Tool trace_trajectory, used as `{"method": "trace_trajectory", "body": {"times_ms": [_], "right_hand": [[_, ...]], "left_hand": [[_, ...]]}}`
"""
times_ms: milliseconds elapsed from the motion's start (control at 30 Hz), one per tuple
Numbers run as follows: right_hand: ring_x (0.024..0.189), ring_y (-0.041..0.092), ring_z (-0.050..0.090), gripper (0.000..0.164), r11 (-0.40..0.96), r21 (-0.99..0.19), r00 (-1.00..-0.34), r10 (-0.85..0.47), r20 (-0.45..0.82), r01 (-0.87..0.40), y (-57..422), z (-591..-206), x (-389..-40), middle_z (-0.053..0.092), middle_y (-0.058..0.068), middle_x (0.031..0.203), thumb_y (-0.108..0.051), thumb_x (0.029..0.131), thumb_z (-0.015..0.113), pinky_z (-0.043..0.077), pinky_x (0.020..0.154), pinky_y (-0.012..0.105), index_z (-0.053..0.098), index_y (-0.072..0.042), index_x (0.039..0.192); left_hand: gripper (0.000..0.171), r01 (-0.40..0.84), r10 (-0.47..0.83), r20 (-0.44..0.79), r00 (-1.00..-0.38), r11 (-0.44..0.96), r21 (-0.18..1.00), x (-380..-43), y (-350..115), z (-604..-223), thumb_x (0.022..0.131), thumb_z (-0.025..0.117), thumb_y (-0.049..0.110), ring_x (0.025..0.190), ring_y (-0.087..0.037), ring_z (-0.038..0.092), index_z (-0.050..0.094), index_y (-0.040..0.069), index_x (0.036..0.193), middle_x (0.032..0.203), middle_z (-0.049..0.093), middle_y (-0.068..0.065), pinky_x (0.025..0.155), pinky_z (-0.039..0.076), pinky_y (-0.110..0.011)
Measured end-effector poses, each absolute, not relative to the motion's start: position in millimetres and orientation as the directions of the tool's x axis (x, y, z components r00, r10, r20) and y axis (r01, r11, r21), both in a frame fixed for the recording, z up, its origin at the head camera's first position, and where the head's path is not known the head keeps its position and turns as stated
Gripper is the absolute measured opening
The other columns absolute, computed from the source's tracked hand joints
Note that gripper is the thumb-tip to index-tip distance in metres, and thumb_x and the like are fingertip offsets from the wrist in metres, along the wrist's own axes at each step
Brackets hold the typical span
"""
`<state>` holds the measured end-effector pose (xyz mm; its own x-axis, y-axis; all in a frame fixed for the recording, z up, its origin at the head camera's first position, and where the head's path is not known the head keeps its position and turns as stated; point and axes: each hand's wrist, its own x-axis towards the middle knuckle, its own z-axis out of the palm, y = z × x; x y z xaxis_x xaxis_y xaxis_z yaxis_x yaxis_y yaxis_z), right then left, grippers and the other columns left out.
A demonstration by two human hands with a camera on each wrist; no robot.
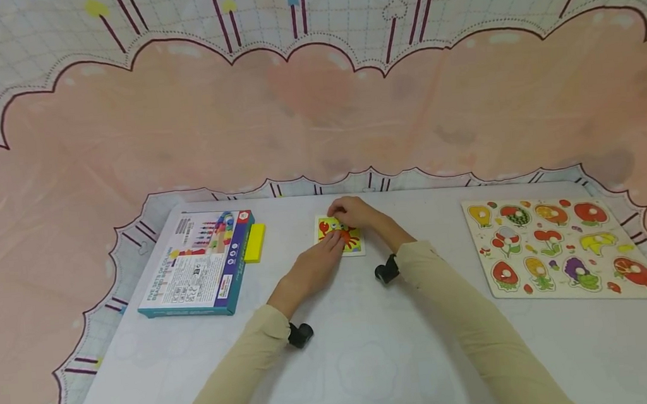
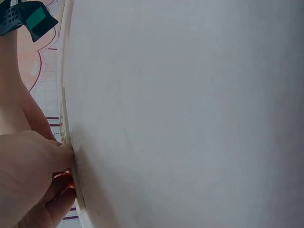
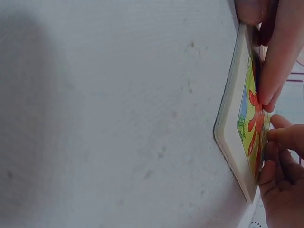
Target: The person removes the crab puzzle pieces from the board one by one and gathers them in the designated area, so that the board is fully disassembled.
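Observation:
A small crab puzzle (image 1: 352, 241), a red crab on yellow-green in a pale frame, lies on the white table between both hands. The left hand (image 1: 320, 262) holds its near left side, with fingers laid across the picture and the thumb at the edge in the right wrist view. At the far side, the right hand (image 1: 355, 214) has bent fingers and grips the top edge. Close up, the crab puzzle (image 3: 249, 121) shows a thick pale rim, with the right hand (image 3: 285, 175) beyond it. Fingers hide part of the picture, and whether a loose piece is pinched is unclear.
A boxed game (image 1: 194, 263) lies at the left, with a yellow block (image 1: 255, 243) against its right side. A fruit peg board (image 1: 561, 247) lies at the right. A patterned cloth (image 1: 317, 120) hangs behind the table's far edge. Each wrist wears a black camera.

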<state>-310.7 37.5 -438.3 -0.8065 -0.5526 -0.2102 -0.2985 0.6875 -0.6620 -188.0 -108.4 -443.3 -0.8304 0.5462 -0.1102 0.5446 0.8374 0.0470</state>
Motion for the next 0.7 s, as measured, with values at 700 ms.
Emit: {"method": "trace_trajectory", "body": {"times_ms": [700], "right_hand": [[0.118, 0.027, 0.055, 0.030, 0.651, -0.688, -0.778, -0.595, -0.201, -0.320, 37.4, -438.6, -316.4, 0.062, 0.013, 0.129, -0.011, 0.100, 0.047, 0.045, 0.107, 0.039, 0.068, -0.007, 0.121]], "left_hand": [[0.048, 0.564, 0.565, -0.048, -0.824, 0.825, 0.040, -190.2, -110.4, -439.6, 0.099, 0.053, 0.010, 0.141, -0.023, 0.041, 0.043, 0.004, 0.145, 0.152, 0.041, -0.011, 0.097, 0.052, -0.039]]}}
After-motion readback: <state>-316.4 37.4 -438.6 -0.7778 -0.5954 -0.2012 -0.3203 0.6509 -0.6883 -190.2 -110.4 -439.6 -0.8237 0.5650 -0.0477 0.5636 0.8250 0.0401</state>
